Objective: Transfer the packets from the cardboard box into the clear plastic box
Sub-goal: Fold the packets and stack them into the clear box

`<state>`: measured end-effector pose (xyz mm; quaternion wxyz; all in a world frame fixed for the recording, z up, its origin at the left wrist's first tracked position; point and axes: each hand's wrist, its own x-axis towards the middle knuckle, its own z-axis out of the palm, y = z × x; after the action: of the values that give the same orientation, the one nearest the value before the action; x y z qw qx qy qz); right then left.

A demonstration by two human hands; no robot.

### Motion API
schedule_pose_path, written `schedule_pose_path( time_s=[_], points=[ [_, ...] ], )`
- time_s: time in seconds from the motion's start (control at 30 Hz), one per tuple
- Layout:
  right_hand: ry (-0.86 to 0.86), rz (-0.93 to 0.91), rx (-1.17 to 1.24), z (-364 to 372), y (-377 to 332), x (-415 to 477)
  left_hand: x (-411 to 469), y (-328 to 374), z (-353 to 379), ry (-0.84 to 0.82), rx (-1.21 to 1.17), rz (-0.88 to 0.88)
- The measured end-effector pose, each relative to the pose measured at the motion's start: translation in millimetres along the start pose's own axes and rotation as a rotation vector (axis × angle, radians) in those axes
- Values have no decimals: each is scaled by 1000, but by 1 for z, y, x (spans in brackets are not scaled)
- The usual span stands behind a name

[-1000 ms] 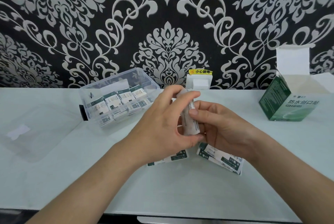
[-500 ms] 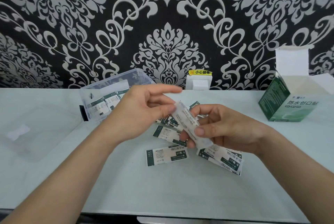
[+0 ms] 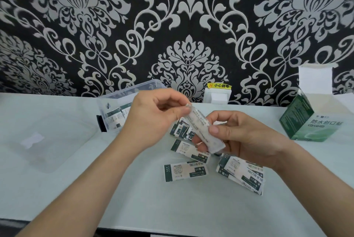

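Note:
Both hands hold a stack of white packets (image 3: 203, 129) above the table's middle. My left hand (image 3: 153, 118) pinches its upper end between thumb and fingers; my right hand (image 3: 239, 137) grips its lower half, thumb on top. Several green-and-white packets (image 3: 185, 171) lie loose on the table below and to the right of the hands. The clear plastic box (image 3: 118, 97) stands behind my left hand with packets standing inside; my hand hides its right part. The green cardboard box (image 3: 306, 120) stands open at the far right.
The clear lid (image 3: 44, 141) lies flat on the pale table at the left. A white wall socket (image 3: 217, 97) with a yellow label sits at the back centre against the patterned wall. The table's front edge runs along the bottom of the view.
The hands have spread apart: my left hand moved up and left to the stack's top end, the stack tilted, and the loose packets on the table came into view.

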<state>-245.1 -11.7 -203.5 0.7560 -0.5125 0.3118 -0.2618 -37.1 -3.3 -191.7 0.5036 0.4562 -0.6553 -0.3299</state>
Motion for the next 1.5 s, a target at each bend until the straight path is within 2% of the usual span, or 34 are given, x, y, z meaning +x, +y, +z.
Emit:
schedule_pose_path(
  time_s=[0.1, 0.23, 0.3, 0.4, 0.5, 0.57, 0.73, 0.83, 1.03, 1.5],
  points=[
    [-18, -11, -5, 9, -20, 12, 3, 2, -9, 129, -62, 40],
    [42, -17, -190, 27, -55, 36, 13, 4, -33, 236, -91, 1],
    [134, -16, -397, 35, -68, 49, 18, -2, -44, 275, 12, -51],
    [280, -35, -765, 45, -81, 73, 22, -17, -63, 326, 365, -111],
    [352, -43, -1201, 58, -85, 96, 23, -27, -74, 122, 750, -136],
    [362, -33, -1471, 73, -86, 114, 23, -34, -79, -43, 889, -174],
    [337, -13, -1851, 92, -72, 154, 27, -54, -79, -269, 906, -237],
    [278, 25, -1956, 95, -62, 167, 31, -53, -80, -346, 959, -247],
    [217, 134, -2010, 94, -54, 183, 35, -50, -78, -447, 1045, -255],
    [106, 296, -2258, 101, -45, 199, 37, -63, -81, -453, 1004, -310]
  ],
)
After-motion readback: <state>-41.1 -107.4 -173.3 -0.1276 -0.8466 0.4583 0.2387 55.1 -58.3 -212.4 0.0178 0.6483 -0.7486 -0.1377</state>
